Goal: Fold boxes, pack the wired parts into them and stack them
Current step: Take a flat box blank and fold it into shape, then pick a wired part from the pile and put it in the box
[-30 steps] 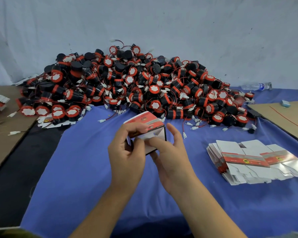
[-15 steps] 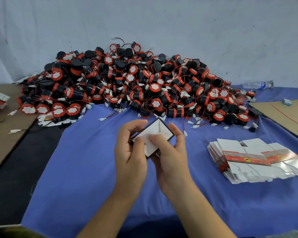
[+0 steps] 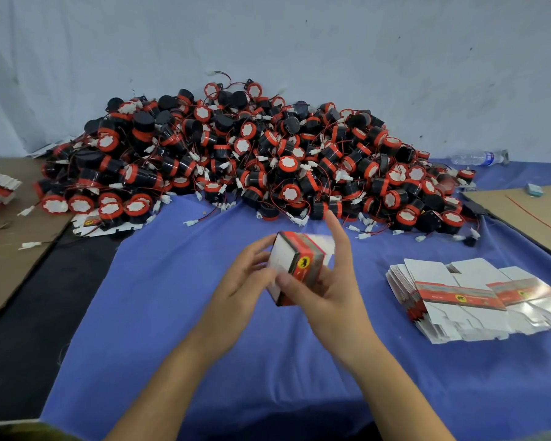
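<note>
The box (image 3: 295,265) is up in the air over the blue cloth (image 3: 172,313), in the middle, held between both hands. I think it is held up like this so its sides can be pushed into shape and its flaps tucked in, which is hard to do when it lies flat. The left hand (image 3: 242,281) has its fingers bent round the left side of the box. The right hand (image 3: 328,291) holds the other side, with the thumb pressed on the front and one finger sticking up behind.

The box is tipped a bit. It is white, with a red and dark band round it and a small yellow mark on the band. It looks popped open into a square shape, but I can't tell if its ends are shut.

Near the right hand lies a stack of flat boxes (image 3: 458,297), fanned out, likely so the next one is easy to grab. Past the hands is a big pile of parts (image 3: 252,160), black and red with thin wires and white plugs, close enough to reach. A bottle (image 3: 474,158) lies far right by the wall
</note>
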The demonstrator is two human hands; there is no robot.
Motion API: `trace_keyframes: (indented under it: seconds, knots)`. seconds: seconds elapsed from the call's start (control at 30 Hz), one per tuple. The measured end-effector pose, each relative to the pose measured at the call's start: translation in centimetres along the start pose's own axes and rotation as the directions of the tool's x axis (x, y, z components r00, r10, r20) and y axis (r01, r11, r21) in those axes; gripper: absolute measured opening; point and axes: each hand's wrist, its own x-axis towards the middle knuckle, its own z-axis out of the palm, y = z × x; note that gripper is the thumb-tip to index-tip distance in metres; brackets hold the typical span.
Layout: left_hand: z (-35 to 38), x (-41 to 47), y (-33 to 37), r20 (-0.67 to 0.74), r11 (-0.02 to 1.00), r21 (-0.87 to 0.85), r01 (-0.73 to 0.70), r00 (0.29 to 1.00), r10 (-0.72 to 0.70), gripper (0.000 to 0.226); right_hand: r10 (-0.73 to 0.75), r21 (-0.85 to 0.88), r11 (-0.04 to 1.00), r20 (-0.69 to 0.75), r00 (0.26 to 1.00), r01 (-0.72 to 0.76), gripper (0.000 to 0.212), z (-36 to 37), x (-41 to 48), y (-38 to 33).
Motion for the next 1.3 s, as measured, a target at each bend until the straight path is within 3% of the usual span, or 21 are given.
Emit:
trace_keyframes:
  seconds: [0.03,0.1,0.17,0.27,0.43,0.53,0.6,0.63,0.7,0.73,0.77,0.83,0.93,1.0,1.17,1.3]
  knots:
    - [-0.4,0.2,-0.1,-0.003,0.998,0.059,0.006,1.0,-0.005,0.047,-0.052,-0.213,0.975,0.034,0.998,0.058,0.098,-0.4,0.1,0.0]
    - [-1.0,0.6,-0.2,-0.028,0.983,0.184,-0.005,1.0,0.011,0.074,-0.063,-0.573,0.803,0.188,0.98,0.162,0.104,-0.7,0.4,0.2]
    - [-1.3,1.2,-0.5,-0.019,0.969,0.247,-0.004,1.0,0.009,0.075,-0.025,-0.724,0.642,0.311,0.95,0.253,0.113,-0.4,0.6,0.8]
    - [-1.4,1.5,-1.9,0.028,0.971,0.232,0.065,0.997,-0.073,0.063,-0.098,-0.837,0.421,0.341,0.935,0.35,0.116,-0.3,0.8,2.3]
    - [-1.0,1.0,-4.6,0.167,0.961,0.273,0.041,0.982,-0.089,0.052,0.038,-0.857,0.31,0.444,0.895,0.412,0.109,-1.2,0.5,4.8]
    - [-1.2,1.1,-6.2,0.23,0.965,0.257,0.06,0.966,-0.121,0.046,0.078,-0.82,0.22,0.554,0.829,0.528,0.11,-0.8,0.1,5.6]
    - [-1.5,1.0,-7.4,0.188,0.964,0.243,0.106,0.97,-0.154,0.045,-0.036,-0.777,0.247,0.59,0.806,0.579,0.101,-1.2,-0.5,5.9]
    - [-1.7,0.9,-8.2,0.166,0.964,0.228,0.135,0.97,-0.175,0.047,-0.173,-0.779,0.282,0.532,0.829,0.56,0.09,-1.6,-1.0,6.3]
    - [-2.3,0.9,-9.2,0.141,0.953,0.244,0.179,0.966,-0.218,0.06,-0.425,-0.793,0.49,0.145,0.893,0.362,0.053,-2.2,-1.8,6.8]
    - [-2.6,0.9,-9.6,0.152,0.943,0.271,0.192,0.959,-0.239,0.07,-0.422,-0.72,0.657,-0.106,0.9,0.223,0.038,-2.4,-1.7,6.8]
    - [-2.9,1.0,-9.7,0.171,0.932,0.302,0.2,0.95,-0.26,0.081,-0.302,-0.579,0.813,-0.323,0.897,0.066,0.028,-2.8,-1.3,7.1]
    - [-3.6,1.4,-9.7,0.146,0.93,0.299,0.215,0.952,-0.267,0.091,0.0,-0.307,0.931,-0.544,0.839,-0.199,0.022,-4.0,-0.2,7.8]
    - [-4.6,3.0,-9.0,-0.093,0.973,0.038,0.227,0.97,-0.223,0.044,0.196,-0.135,0.931,-0.599,0.776,-0.34,0.019,-5.8,2.2,8.0]
    - [-4.8,5.3,-8.6,-0.169,0.953,-0.194,0.233,0.949,-0.266,0.027,0.274,-0.051,0.929,-0.569,0.775,-0.366,0.021,-6.8,4.6,8.4]
    - [-2.2,14.1,-7.1,0.021,0.882,-0.366,0.298,0.95,-0.312,0.028,0.448,0.099,0.884,-0.466,0.763,-0.457,0.041,-7.1,13.6,9.9]
    - [2.3,22.1,-7.5,0.109,0.876,-0.32,0.36,0.933,-0.344,0.034,0.448,0.063,0.876,-0.471,0.76,-0.478,0.053,-7.2,20.5,11.2]
